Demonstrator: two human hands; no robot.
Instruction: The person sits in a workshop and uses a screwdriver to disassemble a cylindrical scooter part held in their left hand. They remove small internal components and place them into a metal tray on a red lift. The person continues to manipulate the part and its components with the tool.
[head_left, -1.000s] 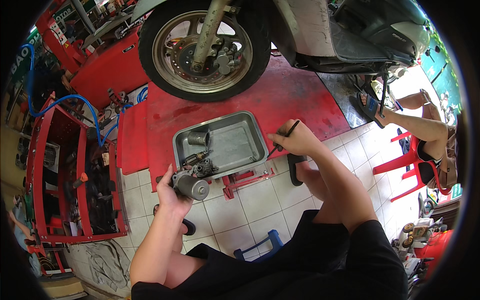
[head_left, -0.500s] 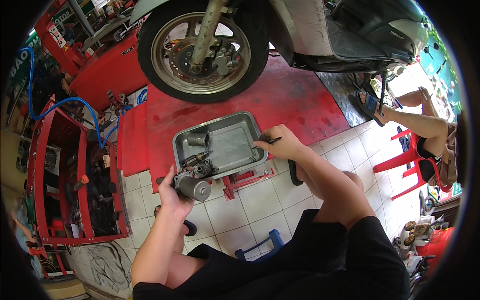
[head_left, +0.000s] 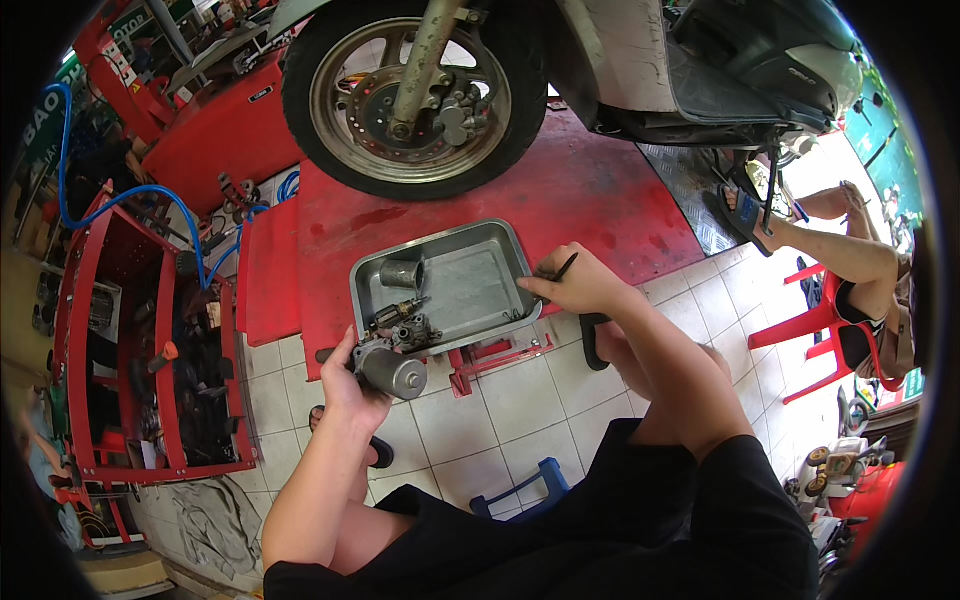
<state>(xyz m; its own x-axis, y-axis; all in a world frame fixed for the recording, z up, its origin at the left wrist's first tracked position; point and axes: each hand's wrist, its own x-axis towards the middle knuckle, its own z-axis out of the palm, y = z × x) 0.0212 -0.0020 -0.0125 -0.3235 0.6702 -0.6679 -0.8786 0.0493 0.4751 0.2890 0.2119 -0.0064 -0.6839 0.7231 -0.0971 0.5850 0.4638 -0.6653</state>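
"Two things being held in the head view, looks like. What are they?"

"Left hand (head_left: 357, 388), lower left of centre, is wrapped round a grey metal assembly (head_left: 393, 372) with a fat cylindrical end; it overlaps the lower-left corner of the metal tray (head_left: 475, 280). Right hand (head_left: 585, 283), right of centre, pinches a slim black tool (head_left: 567, 266) by the tray's right rim, can't tell if it's touching."

"Anything in the tray?"

"Yup, a metal sleeve (head_left: 402, 274), upper left part."
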